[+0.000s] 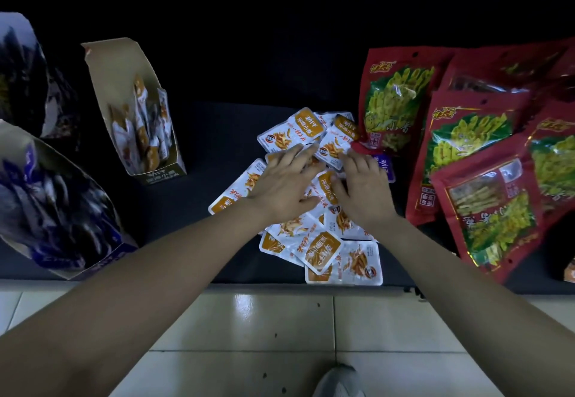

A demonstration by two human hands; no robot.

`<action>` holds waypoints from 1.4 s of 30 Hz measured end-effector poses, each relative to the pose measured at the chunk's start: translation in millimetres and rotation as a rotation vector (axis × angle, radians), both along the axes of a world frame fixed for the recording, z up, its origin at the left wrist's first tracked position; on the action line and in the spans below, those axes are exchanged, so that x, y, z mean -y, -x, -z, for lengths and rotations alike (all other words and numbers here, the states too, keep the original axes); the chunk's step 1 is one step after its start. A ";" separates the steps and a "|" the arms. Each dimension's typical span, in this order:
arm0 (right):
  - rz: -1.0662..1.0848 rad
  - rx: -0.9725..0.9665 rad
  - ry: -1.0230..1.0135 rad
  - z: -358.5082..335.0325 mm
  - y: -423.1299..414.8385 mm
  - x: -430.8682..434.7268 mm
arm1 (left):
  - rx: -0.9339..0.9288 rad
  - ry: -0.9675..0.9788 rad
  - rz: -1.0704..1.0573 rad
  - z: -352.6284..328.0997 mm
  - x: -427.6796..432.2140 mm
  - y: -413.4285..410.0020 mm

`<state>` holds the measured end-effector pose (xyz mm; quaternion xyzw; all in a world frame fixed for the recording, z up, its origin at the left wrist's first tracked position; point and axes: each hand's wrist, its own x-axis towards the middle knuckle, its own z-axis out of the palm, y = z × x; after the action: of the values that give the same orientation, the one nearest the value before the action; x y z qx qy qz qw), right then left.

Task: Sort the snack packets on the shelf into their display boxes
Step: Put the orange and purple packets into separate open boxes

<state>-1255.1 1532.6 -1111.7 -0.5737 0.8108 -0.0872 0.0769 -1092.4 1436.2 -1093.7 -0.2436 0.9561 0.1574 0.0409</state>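
Note:
A loose pile of small orange-and-white snack packets (323, 250) lies in the middle of the dark shelf (217, 135). My left hand (284, 183) rests flat on top of the pile with its fingers stretched out. Right beside it, my right hand (362, 191) lies on the same pile, fingertips touching a packet. One purple packet (385, 165) peeks out at the pile's right edge. At the left stands a cardboard display box (124, 85) with several orange-and-white packets upright inside.
A display box of purple packets (59, 210) leans at the front left, with another (21, 73) behind it. Large red bags (485, 160) overlap on the right side of the shelf. Below the shelf edge are pale floor tiles (280, 319) and a shoe (339, 381).

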 end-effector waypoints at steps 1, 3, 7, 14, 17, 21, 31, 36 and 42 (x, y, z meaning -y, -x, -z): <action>0.009 0.001 -0.004 0.1 0.9 -0.4 | -0.014 0.011 0.012 -0.7 0.0 1.8; 0.070 -0.010 -0.040 -2.9 5.5 2.2 | -0.020 0.024 0.044 -2.6 0.0 9.3; 0.195 -0.077 -0.210 -9.2 20.4 13.0 | 0.047 0.024 0.085 -4.5 0.9 32.1; 0.080 -0.021 -0.021 -0.3 3.5 -3.6 | 0.149 0.000 0.074 3.2 8.7 29.0; -0.005 0.143 0.034 5.4 -9.8 -7.7 | 0.074 0.068 0.043 6.0 13.0 13.8; -0.125 0.373 0.072 -0.5 -34.7 -0.2 | -0.011 0.152 -0.032 9.4 22.2 -16.2; 0.064 0.186 -0.137 -9.0 -34.8 22.6 | -0.070 0.094 -0.240 5.5 25.9 -65.0; 0.108 0.319 -0.066 -8.2 -42.6 34.6 | -0.066 -0.003 -0.331 -2.4 26.0 -83.4; 0.183 0.517 0.018 -16.8 -47.0 42.8 | 0.093 -0.087 -0.401 -15.4 15.6 -113.5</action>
<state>-1208.1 1489.9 -1094.8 -0.4575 0.8118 -0.2446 0.2678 -978.9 1420.6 -1078.3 -0.4340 0.8779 0.1922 0.0635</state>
